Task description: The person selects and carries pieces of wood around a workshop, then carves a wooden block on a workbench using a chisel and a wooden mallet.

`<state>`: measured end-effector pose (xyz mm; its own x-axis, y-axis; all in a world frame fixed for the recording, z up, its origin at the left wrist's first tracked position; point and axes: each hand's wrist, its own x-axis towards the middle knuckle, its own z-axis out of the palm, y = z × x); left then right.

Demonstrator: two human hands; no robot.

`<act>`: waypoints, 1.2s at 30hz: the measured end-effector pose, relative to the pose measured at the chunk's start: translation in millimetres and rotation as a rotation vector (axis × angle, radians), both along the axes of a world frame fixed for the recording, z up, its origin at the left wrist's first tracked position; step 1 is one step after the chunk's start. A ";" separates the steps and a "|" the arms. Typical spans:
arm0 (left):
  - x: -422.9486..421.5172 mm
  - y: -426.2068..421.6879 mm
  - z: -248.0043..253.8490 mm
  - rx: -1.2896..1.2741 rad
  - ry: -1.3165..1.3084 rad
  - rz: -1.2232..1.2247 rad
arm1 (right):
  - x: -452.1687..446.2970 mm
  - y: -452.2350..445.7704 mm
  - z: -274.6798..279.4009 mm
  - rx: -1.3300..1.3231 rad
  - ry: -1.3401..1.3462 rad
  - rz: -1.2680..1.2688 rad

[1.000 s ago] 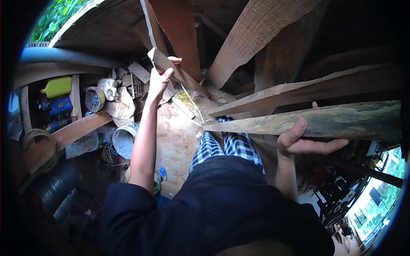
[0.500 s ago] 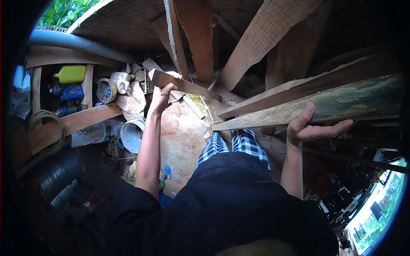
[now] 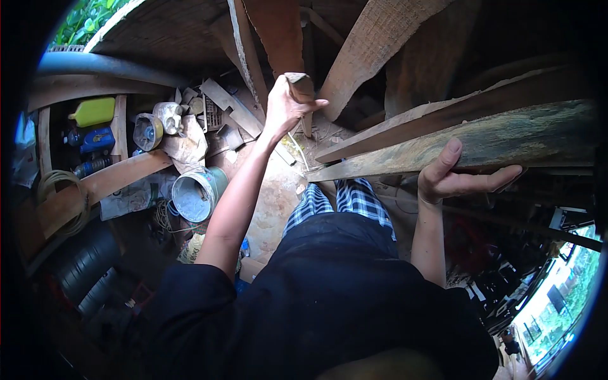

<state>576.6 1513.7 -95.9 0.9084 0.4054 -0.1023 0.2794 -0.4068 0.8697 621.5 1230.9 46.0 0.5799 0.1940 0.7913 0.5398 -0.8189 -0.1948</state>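
My left hand (image 3: pixel 287 113) is wrapped around the upper end of a short wooden board (image 3: pixel 300 86), which stands nearly upright with its cut end toward me. Its lower part is mostly hidden behind that hand. On the right, my right hand (image 3: pixel 448 176) holds a long, weathered wooden plank (image 3: pixel 500 147) along its lower edge. The thumb lies against the plank's face while the fingers stretch out beneath it. That plank slants down toward the floor in front of my feet. Just behind it leans another long plank (image 3: pixel 462 121).
Several boards lean at the back, including a wide rough plank (image 3: pixel 373 47). A paint-stained bucket (image 3: pixel 193 196) stands left of my left forearm. Farther left are a yellow jug (image 3: pixel 93 112), a coil of rope (image 3: pixel 54 196) and a dark cylinder (image 3: pixel 85 253). Scrap wood (image 3: pixel 221 98) litters the floor.
My left hand has moved right and away from me, swinging the short board from slanting to nearly upright. My right hand stays on the long plank. The view has shifted slightly.
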 end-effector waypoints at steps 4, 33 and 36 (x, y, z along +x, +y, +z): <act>12.6 -16.7 -0.9 0.054 -0.105 0.001 | -8.4 4.2 -0.2 0.082 0.142 -0.037; 44.9 -122.5 -66.0 -0.124 -0.274 0.160 | -0.3 23.8 -3.8 0.274 0.146 0.133; 19.1 -119.3 -97.5 -0.099 -0.105 0.143 | 2.3 23.4 -4.3 0.249 0.119 0.128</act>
<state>595.7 1394.3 -193.4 0.8502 0.5235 -0.0559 0.2339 -0.2804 0.9310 623.8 1254.3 41.8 0.6548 0.0803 0.7515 0.5969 -0.6648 -0.4491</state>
